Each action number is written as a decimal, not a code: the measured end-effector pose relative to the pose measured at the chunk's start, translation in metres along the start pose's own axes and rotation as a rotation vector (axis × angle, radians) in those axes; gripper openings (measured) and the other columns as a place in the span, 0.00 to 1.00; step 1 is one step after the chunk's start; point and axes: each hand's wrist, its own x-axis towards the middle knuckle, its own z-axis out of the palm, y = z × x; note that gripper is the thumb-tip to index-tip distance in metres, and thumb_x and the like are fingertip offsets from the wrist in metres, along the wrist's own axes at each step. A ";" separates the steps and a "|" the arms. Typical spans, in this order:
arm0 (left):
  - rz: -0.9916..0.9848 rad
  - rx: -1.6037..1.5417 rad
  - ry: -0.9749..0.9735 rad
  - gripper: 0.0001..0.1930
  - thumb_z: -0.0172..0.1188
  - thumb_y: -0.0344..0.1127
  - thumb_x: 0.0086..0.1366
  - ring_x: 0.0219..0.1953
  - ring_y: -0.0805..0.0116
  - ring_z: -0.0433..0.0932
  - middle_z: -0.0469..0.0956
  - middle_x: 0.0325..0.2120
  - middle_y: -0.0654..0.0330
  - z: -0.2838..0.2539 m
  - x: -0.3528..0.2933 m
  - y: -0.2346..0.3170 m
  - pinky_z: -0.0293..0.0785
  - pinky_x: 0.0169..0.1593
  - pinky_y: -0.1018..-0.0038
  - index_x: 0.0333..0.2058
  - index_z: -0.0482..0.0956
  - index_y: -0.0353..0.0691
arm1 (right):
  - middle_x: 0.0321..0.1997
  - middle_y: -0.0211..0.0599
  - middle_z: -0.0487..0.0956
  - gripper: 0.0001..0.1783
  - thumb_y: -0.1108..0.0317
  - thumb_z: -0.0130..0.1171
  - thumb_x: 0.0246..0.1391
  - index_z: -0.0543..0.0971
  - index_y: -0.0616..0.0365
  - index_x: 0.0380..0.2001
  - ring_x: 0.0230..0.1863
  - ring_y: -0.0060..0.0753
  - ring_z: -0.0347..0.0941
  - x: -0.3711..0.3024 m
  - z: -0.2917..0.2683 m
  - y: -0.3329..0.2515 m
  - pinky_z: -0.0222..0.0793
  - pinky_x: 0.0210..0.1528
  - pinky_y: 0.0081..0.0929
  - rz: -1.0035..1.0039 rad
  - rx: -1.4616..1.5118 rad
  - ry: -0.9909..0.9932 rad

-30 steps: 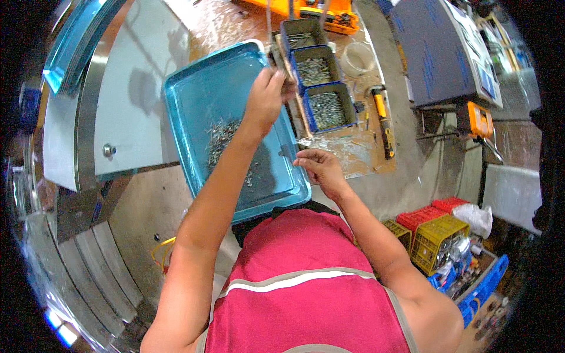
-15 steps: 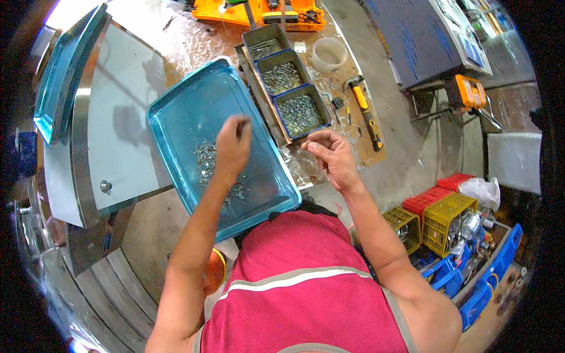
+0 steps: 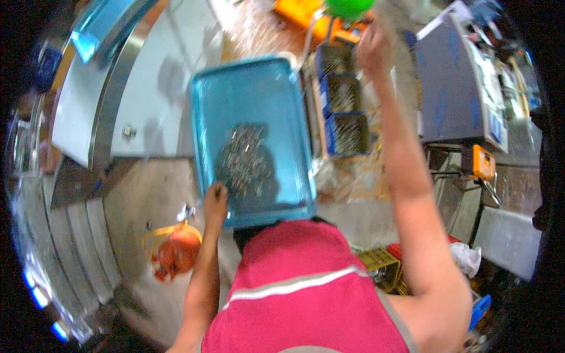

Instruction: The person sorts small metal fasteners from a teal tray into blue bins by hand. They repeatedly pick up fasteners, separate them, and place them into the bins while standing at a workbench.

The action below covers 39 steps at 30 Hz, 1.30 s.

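Observation:
My left hand (image 3: 216, 203), fingers curled, is at the lower left corner of a blue tray (image 3: 256, 88); whether it grips the rim or holds something small cannot be made out. A loose heap of small metal fasteners (image 3: 246, 156) lies in the tray, with a shadow over it. My right arm reaches far forward, and my right hand (image 3: 375, 50) is smeared by motion beside a round, bright green object (image 3: 349, 7), cut off by the top edge. Its fingers cannot be read. Below it, blue bins stand in a row, the nearest bin (image 3: 331, 135) holding small metal pieces.
An orange case (image 3: 297, 13) lies at the far end of the workbench. To the left are a pale cabinet (image 3: 156, 100) and, on the floor, an orange-red round container (image 3: 176, 253). A grey-topped table (image 3: 444, 88) stands right, yellow crates (image 3: 376, 262) lower right.
My left hand has moved from above the tray to its lower left corner. My right hand has gone from beside the nearest bin to the far end. The view has shifted and blurred.

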 end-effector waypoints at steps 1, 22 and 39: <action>0.032 0.015 -0.002 0.12 0.59 0.36 0.70 0.40 0.58 0.82 0.83 0.38 0.51 -0.008 -0.005 -0.006 0.77 0.47 0.66 0.47 0.79 0.35 | 0.36 0.47 0.79 0.08 0.69 0.50 0.62 0.76 0.60 0.36 0.37 0.53 0.76 0.020 0.018 0.011 0.70 0.41 0.45 -0.100 -0.162 0.001; 0.143 0.379 -0.067 0.12 0.63 0.39 0.65 0.43 0.48 0.81 0.80 0.43 0.53 0.023 -0.029 -0.015 0.77 0.45 0.56 0.44 0.81 0.42 | 0.33 0.56 0.84 0.17 0.64 0.70 0.47 0.81 0.72 0.31 0.32 0.50 0.79 0.130 0.016 -0.041 0.74 0.39 0.43 -0.087 0.294 -0.274; -0.017 0.001 0.076 0.15 0.56 0.41 0.70 0.40 0.45 0.82 0.81 0.39 0.45 0.032 0.006 -0.029 0.77 0.45 0.57 0.48 0.77 0.35 | 0.43 0.41 0.78 0.15 0.73 0.62 0.51 0.83 0.53 0.44 0.47 0.48 0.77 -0.323 0.007 -0.284 0.76 0.46 0.44 -0.139 0.586 -1.094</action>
